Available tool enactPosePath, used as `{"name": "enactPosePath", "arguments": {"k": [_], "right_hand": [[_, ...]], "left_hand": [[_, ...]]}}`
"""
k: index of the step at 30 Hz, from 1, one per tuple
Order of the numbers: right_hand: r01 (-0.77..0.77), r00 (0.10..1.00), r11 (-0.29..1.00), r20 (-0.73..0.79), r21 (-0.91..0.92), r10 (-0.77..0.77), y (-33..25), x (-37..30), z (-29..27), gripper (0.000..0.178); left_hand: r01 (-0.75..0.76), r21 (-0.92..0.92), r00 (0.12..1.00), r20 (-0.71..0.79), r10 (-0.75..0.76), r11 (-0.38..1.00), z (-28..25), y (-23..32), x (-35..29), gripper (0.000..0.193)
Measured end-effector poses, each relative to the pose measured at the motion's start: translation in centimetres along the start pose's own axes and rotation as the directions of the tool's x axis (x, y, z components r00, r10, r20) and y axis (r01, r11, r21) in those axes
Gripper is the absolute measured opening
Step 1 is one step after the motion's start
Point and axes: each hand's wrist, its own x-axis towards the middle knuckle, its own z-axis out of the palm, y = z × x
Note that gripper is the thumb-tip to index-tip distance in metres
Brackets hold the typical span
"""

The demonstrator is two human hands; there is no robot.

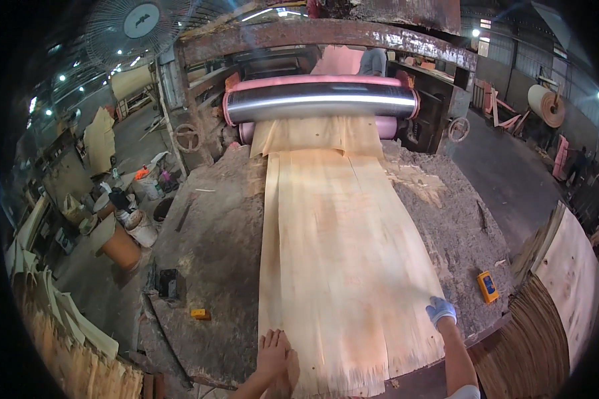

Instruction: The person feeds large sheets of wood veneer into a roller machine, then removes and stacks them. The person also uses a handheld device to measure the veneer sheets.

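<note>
Our bare left hand (273, 352) lies flat, fingers spread, on the near end of the veneer sheet (336, 253). Our gloved right hand (440, 309) presses open on its right edge. The sheet runs up the rough tabletop (213, 253) to the steel roller (321, 101). A yellow tape measure (487, 286) lies right of us, a small yellow block (200, 313) left, both off the sheet.

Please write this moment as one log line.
left hand: flat on veneer sheet | right hand: gloved, on sheet edge | roller: behind
</note>
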Motion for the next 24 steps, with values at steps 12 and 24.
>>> {"name": "enactPosePath", "arguments": {"k": [12, 24], "right_hand": [[-0.202, 0.938, 0.922, 0.336, 0.33, 0.086, -0.1, -11.7, 3.0, 0.031], [-0.874, 0.329, 0.081, 0.707, 0.479, -0.626, -3.7, -25.8, 10.4, 0.08]], "left_hand": [[0.514, -0.852, 0.84, 0.476, -0.259, 0.102, -0.6, 2.2, -2.1, 0.044], [0.451, -0.866, 0.883, 0.469, -0.036, -0.216, -9.3, 4.1, -1.0, 0.055]]}}
